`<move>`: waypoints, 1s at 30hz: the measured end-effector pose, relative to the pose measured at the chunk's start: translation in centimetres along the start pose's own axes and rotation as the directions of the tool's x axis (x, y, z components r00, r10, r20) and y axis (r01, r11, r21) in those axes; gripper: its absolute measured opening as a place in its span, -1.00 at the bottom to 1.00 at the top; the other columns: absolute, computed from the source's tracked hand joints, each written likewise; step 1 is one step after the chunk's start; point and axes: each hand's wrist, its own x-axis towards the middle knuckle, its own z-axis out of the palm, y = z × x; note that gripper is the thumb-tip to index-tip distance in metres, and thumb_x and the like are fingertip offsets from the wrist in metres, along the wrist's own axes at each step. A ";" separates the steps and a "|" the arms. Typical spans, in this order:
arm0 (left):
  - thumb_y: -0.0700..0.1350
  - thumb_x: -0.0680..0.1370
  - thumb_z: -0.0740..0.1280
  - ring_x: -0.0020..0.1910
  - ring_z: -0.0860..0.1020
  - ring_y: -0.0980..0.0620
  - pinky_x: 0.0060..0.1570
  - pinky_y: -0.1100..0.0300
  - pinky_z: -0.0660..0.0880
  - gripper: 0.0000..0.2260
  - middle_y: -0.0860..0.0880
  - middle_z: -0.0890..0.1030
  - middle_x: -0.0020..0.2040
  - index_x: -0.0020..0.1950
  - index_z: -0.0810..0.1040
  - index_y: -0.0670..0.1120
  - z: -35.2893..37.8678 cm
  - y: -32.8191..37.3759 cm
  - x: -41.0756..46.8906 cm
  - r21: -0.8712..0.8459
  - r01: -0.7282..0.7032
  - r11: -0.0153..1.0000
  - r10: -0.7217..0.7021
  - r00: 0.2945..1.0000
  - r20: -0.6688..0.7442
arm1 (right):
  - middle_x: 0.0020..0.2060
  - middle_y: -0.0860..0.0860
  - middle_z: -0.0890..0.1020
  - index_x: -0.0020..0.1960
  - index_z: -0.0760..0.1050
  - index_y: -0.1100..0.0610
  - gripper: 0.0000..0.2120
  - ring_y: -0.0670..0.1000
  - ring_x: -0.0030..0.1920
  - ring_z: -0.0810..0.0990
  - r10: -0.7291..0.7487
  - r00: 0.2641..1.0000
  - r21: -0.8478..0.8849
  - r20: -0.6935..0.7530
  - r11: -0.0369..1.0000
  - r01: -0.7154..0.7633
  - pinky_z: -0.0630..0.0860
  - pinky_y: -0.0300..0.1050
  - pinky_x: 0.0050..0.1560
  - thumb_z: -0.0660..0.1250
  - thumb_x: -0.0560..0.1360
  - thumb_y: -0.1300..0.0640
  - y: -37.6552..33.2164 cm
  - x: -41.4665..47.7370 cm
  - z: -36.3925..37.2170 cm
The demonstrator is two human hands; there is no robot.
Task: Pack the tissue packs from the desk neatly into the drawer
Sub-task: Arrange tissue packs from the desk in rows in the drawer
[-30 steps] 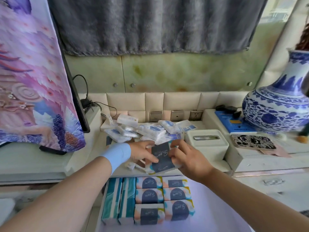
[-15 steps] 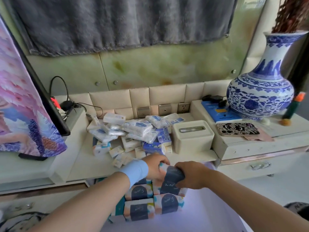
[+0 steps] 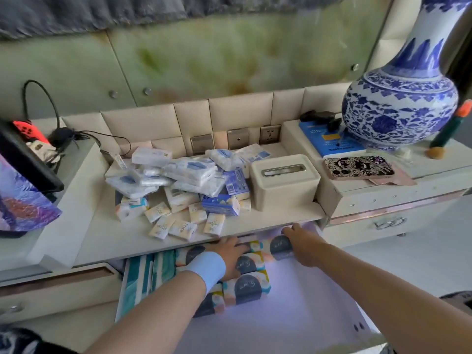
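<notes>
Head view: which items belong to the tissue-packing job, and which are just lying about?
Job:
loose tissue packs piled on the desk
packed tissue packs in the drawer
left hand and right hand, both in the drawer

Lying about:
vase
phone
white slotted box
blue booklet
charger cables

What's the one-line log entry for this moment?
phase: packing | left hand: pressing packed rows | right hand: touching dark-label pack at drawer back | drawer: open | desk pile: not yet packed
</notes>
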 end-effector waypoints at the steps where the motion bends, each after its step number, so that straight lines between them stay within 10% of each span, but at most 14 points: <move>1: 0.09 0.52 0.34 0.53 0.05 -0.13 0.38 -0.12 0.30 -0.35 -0.02 0.06 0.55 0.55 0.12 0.16 0.6 0.1 0.2 -0.018 0.018 1.000 -0.018 1.000 -0.002 | 0.38 0.05 0.27 0.49 0.16 0.08 -0.36 0.11 0.37 0.38 -0.003 1.000 0.012 -0.019 1.000 0.003 0.50 -0.04 0.23 0.38 0.51 0.16 -0.2 0.2 0.4; 5: 0.11 0.49 0.38 0.50 0.05 -0.10 0.34 -0.07 0.34 -0.35 -0.01 0.08 0.52 0.52 0.17 0.18 2.0 0.0 0.8 -0.044 0.021 0.999 -0.025 0.994 -0.105 | 0.39 0.15 0.37 0.53 0.10 0.22 -0.42 0.14 0.34 0.44 0.250 0.964 0.327 -0.091 0.922 -0.208 0.46 -0.08 0.24 0.25 0.59 0.17 -1.0 0.9 2.9; 11: 0.10 0.48 0.40 0.50 0.10 -0.12 0.34 -0.05 0.33 -0.34 -0.04 0.11 0.51 0.52 0.18 0.17 1.6 -0.5 1.0 -0.001 -0.002 1.000 0.002 0.996 -0.090 | 0.06 0.12 0.55 0.36 0.16 0.24 -0.38 0.18 -0.02 0.62 0.552 0.817 0.781 0.168 0.431 -0.452 0.53 -0.07 -0.49 0.43 0.49 0.06 -3.1 1.8 4.1; 18: 0.04 0.53 0.37 0.48 0.18 -0.14 0.32 -0.06 0.35 -0.38 -0.04 0.15 0.52 0.53 0.20 0.13 0.8 -0.6 0.7 0.062 -0.012 0.998 0.015 0.999 -0.044 | 0.07 0.14 0.58 0.21 0.40 0.24 -0.68 0.15 0.07 0.62 0.501 0.851 0.761 0.160 0.486 -0.429 0.60 0.03 0.10 0.36 0.51 0.17 -2.6 2.1 3.1; 26: -0.06 0.60 0.24 0.27 0.46 -0.07 0.21 0.05 0.44 -0.64 0.03 0.44 0.34 0.40 0.42 0.12 -1.6 -1.9 -2.3 -0.231 -0.031 0.972 -0.017 0.979 -0.202 | 0.16 0.23 0.52 0.28 0.41 0.24 -0.72 0.17 -0.05 0.57 0.339 0.870 0.837 0.358 0.297 -0.460 0.64 0.06 -0.17 0.23 0.59 0.21 -5.4 -2.0 -1.3; 30: -0.07 0.58 0.27 0.25 0.47 -0.01 0.22 0.08 0.43 -0.65 0.06 0.46 0.32 0.37 0.45 0.09 -2.3 -4.1 -4.0 -0.329 0.004 0.944 -0.103 0.953 -0.285 | 0.05 0.13 0.62 0.20 0.44 0.26 -0.74 0.09 -0.20 0.68 0.252 0.909 0.654 0.332 0.633 -0.415 0.64 -0.05 -0.33 0.21 0.60 0.11 -8.7 -2.6 -3.8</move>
